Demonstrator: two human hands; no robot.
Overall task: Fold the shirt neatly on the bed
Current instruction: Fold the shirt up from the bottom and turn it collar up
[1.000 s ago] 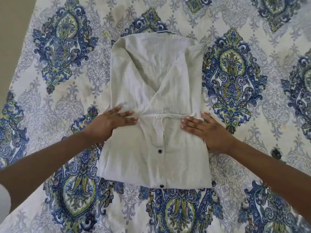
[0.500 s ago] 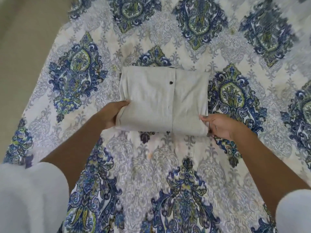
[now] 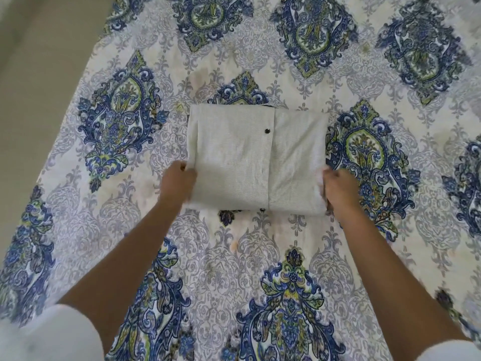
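Seemingly all but done, the off-white woven shirt (image 3: 255,162) lies folded square on the blue-patterned bedspread (image 3: 260,256), left hand (image 3: 179,179) and right hand (image 3: 339,190) gripping its sides.

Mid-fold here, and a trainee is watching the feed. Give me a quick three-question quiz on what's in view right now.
1. True or false: the shirt lies spread out with its sleeves open.
2. Where are the left hand and right hand?
A) both flat on the shirt's middle
B) one at each side edge, towards the near corners
C) both clear of the shirt
3. Fill in: a small dark ____ shows on the shirt's top face, beside the centre line.

Key
1. False: it is folded into a compact rectangle on the bedspread.
2. B
3. button
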